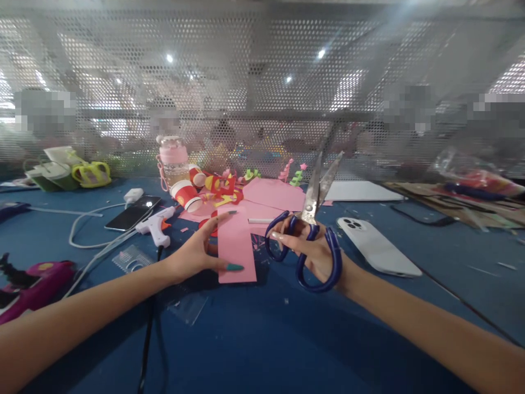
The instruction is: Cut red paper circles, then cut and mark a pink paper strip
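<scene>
My left hand grips a pink paper strip by its left side, the thumb lying across the front near the lower end. In my right hand is a pair of scissors with blue handles, blades parted and pointing up and away from me. The blades are apart from the strip, to its right. Behind the strip lie larger pink paper sheets and a white stick. Red and yellow paper cups and curled paper cuttings sit just beyond.
A white glue gun, a black phone and cables lie left. A pink-lidded bottle stands behind. On the right are a white phone, a white flat panel and cardboard. A perforated metal screen closes off the back.
</scene>
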The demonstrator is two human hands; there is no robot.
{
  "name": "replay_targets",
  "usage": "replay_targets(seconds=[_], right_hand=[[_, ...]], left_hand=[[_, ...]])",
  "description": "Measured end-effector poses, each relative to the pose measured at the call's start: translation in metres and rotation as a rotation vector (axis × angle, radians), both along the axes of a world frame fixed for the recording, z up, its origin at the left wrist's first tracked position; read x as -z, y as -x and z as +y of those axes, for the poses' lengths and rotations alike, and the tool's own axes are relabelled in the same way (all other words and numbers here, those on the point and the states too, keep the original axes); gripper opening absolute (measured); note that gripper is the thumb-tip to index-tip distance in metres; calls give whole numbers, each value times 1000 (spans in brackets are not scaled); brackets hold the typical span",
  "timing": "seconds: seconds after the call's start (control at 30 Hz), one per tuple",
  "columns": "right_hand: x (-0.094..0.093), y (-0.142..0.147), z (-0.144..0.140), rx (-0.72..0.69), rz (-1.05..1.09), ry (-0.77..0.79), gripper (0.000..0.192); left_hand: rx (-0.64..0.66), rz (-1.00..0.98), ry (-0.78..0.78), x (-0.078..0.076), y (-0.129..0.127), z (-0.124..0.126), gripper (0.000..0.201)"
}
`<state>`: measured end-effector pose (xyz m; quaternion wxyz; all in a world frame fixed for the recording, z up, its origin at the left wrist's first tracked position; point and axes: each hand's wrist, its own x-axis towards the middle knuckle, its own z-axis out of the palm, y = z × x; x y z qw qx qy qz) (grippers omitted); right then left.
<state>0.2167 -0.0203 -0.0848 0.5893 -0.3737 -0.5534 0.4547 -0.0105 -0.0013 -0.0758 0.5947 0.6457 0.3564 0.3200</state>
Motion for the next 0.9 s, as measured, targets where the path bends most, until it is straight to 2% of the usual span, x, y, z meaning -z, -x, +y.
replay_targets(seconds=[0.23, 0.5, 0.73, 0.9], right_hand=[[3, -1, -1, 182, -265, -95, 29], [5, 15, -18, -79, -416, -82, 33], [7, 22, -22, -50, -313, -67, 36], [16, 19, -17, -3, -301, -171, 31]], left_hand=[[-5, -107, 64, 2, -2, 0, 102], [76, -101, 2, 4, -5, 1, 101], [141, -142, 21, 8, -6, 2, 98], [131, -115, -7, 8, -5, 1, 98]])
